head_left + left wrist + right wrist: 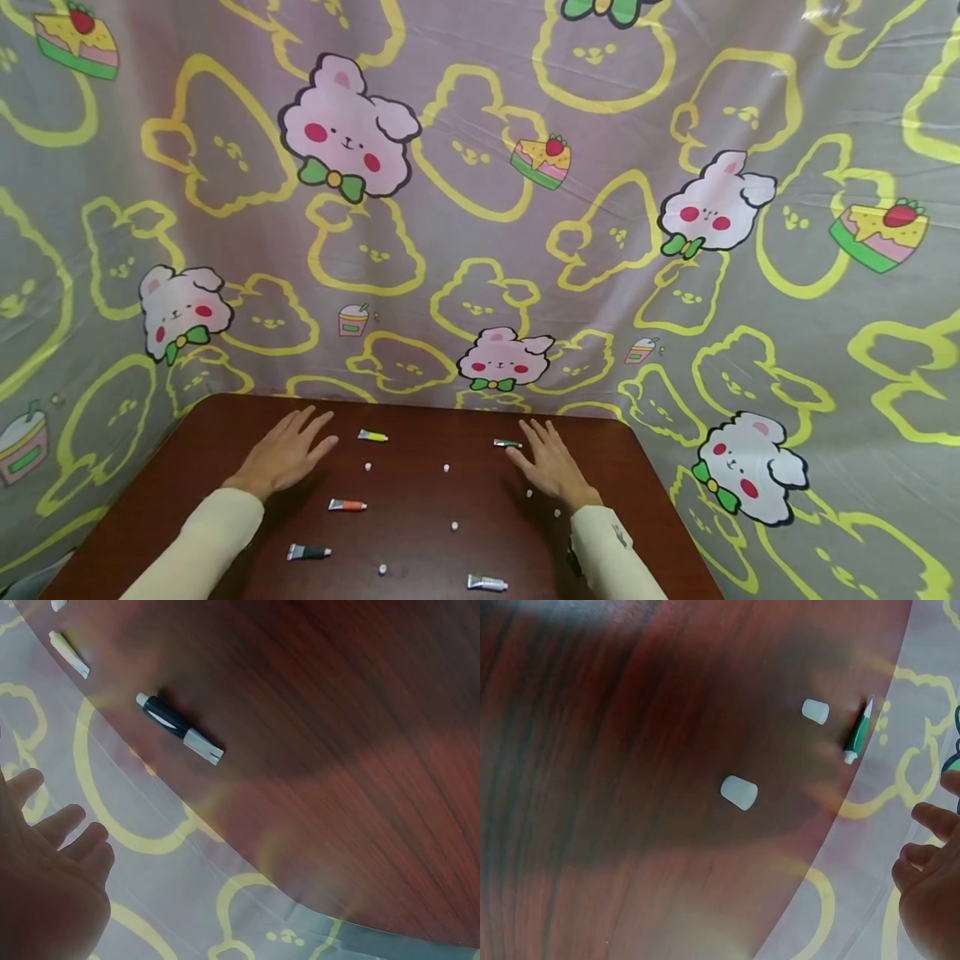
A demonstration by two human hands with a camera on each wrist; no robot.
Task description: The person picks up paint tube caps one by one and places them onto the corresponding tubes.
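My left hand [281,454] hovers over the left side of the table, fingers straight and spread, holding nothing. Right of it lies a yellow paint tube [372,436], with an orange tube [347,505] and a black tube [308,552] nearer the front. In the left wrist view the hand [56,877] appears apart from the black tube [180,729]. My right hand [553,465], also spread and holding nothing, is beside a green tube [507,443]. Two small white caps [739,793] lie below that hand in the right wrist view. A silver-white tube [487,583] lies at the front.
Other white caps [446,468] are scattered between the hands and toward the front [382,570]. The dark red-brown table [420,492] has rounded far corners. A cartoon-printed curtain [465,250] hangs close behind it and along both sides.
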